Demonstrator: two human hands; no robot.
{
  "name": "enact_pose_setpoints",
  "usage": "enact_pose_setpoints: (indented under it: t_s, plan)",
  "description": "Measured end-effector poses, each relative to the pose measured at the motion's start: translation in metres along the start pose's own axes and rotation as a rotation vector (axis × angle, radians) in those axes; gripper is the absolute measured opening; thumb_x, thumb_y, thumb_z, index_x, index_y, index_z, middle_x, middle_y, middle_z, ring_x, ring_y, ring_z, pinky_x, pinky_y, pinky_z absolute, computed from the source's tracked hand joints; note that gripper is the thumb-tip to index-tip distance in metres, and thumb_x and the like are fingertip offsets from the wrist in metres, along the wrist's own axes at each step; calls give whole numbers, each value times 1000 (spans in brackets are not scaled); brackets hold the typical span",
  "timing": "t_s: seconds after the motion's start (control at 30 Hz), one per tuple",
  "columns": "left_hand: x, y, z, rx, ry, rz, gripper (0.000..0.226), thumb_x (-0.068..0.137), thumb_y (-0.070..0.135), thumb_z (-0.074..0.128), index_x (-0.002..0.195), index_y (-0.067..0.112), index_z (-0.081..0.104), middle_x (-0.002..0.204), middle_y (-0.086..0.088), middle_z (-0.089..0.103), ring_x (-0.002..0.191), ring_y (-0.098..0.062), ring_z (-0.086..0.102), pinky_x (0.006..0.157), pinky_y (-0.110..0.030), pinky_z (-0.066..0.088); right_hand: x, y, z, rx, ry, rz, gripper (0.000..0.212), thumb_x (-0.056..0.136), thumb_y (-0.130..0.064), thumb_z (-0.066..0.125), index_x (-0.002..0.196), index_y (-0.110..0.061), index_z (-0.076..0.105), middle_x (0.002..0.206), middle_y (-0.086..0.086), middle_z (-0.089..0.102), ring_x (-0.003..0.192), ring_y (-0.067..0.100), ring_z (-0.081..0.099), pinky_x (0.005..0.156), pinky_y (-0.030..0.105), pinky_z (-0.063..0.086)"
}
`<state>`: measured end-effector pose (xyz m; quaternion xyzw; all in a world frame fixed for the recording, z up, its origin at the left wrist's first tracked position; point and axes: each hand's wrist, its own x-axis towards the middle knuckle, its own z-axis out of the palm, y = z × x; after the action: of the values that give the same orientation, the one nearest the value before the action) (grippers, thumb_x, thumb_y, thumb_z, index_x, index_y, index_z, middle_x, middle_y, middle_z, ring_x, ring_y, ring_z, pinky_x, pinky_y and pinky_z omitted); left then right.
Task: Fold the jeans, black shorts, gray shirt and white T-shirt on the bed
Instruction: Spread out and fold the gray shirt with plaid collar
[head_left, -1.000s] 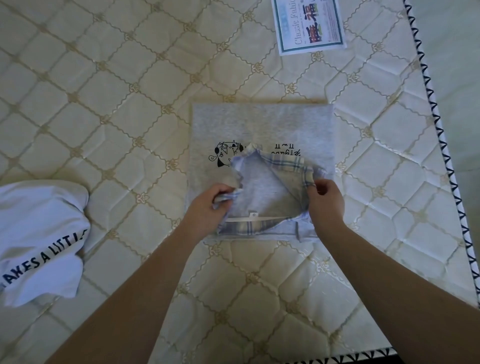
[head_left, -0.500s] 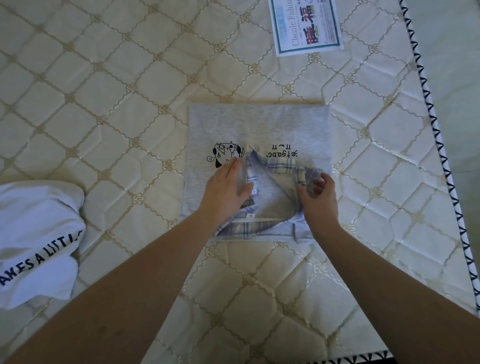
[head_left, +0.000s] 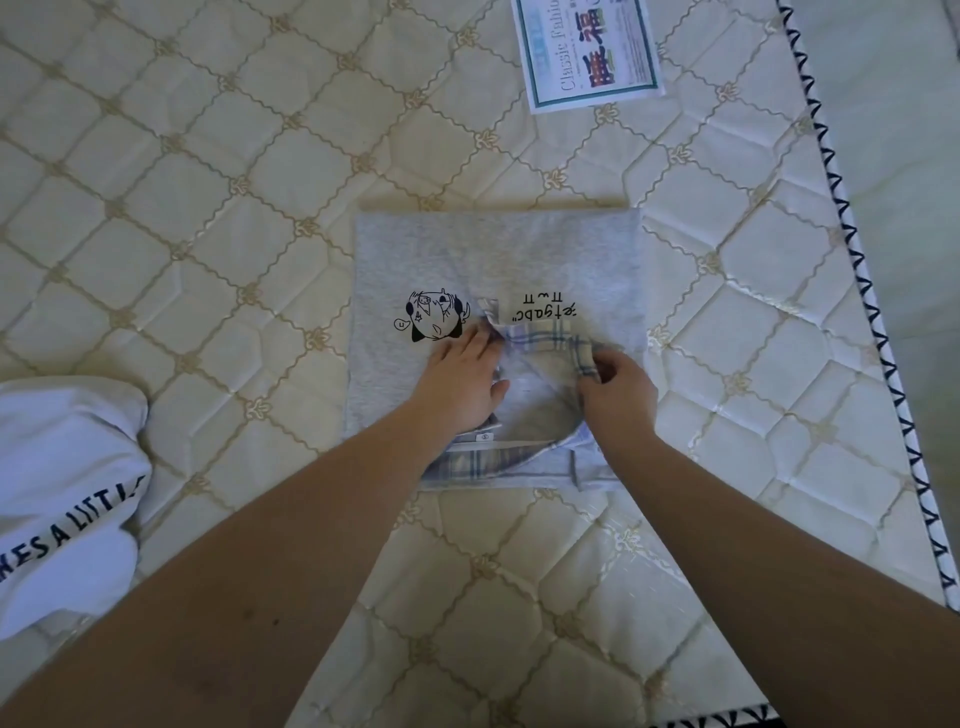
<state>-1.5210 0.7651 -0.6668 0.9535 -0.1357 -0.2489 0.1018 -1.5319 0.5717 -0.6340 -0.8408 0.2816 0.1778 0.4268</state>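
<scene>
Pinching the plaid collar (head_left: 558, 343) between curled fingers, the right hand (head_left: 615, 397) is holding its side of the neckline, while the left hand (head_left: 460, 384) is lying flat with straight fingers, pressing the collar's other side down onto the gray shirt (head_left: 498, 254). That shirt is lying under both hands as a neat rectangle, printed face up, so its folding is looking nearly finished, with only the collar being tidied. Well away to the left of the pressing hand, the white T-shirt (head_left: 62, 499) is sitting in a rumpled heap and is still waiting to be folded. Jeans and black shorts are not showing anywhere, so their state cannot be told. Beyond the pinch, a printed label (head_left: 587, 52) is lying on the quilted mattress (head_left: 208, 208). Nothing is blocking the hands.
</scene>
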Motion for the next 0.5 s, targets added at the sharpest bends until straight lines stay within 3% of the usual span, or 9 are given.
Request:
enact_pose_setpoints:
  t_s: [0.1, 0.17, 0.23, 0.33, 0.4, 0.5]
  plan:
    - [-2, 3, -13, -270, 200, -59, 36, 100, 27, 46, 131, 11, 56, 141, -5, 48, 123, -21, 49, 104, -39, 41, -16, 2, -4, -13, 81, -152, 28, 91, -15, 55, 113, -24, 69, 103, -7, 66, 93, 13, 61, 78, 25, 48]
    - [-3, 10, -22, -553, 292, -221, 33, 103, 29, 42, 115, 8, 65, 116, -5, 59, 101, -17, 55, 92, -33, 46, -29, 8, -4, -27, 124, -348, 23, 90, -11, 58, 107, -19, 71, 105, -7, 60, 99, 14, 58, 87, 22, 42]
    - [-1, 17, -27, -930, 179, -426, 42, 102, 42, 40, 108, 10, 67, 102, -1, 66, 89, -15, 62, 82, -30, 48, -41, 17, -2, -27, 82, -477, 22, 88, -6, 63, 104, -17, 73, 107, -5, 57, 104, 17, 55, 91, 24, 41]
    - [2, 25, -30, -1413, 14, -666, 29, 96, 35, 58, 104, 8, 67, 102, -15, 72, 96, -35, 69, 90, -50, 54, -50, 30, 3, -41, -57, -544, 24, 86, -2, 66, 104, -16, 75, 117, 1, 59, 111, 22, 54, 95, 37, 45]
    - [4, 24, -26, -1405, 51, -723, 14, 91, 16, 66, 100, 6, 67, 100, -20, 71, 96, -39, 68, 90, -54, 54, -51, 34, 5, -73, -100, -599, 23, 87, -3, 67, 105, -15, 76, 118, 3, 64, 110, 23, 56, 95, 43, 48]
    - [-1, 16, -17, -1079, 124, -692, 18, 84, 21, 74, 97, 18, 61, 90, 0, 67, 84, -22, 67, 78, -33, 56, -49, 36, 11, -171, -113, -681, 21, 87, -6, 68, 105, -15, 76, 117, 4, 68, 109, 26, 59, 95, 43, 46]
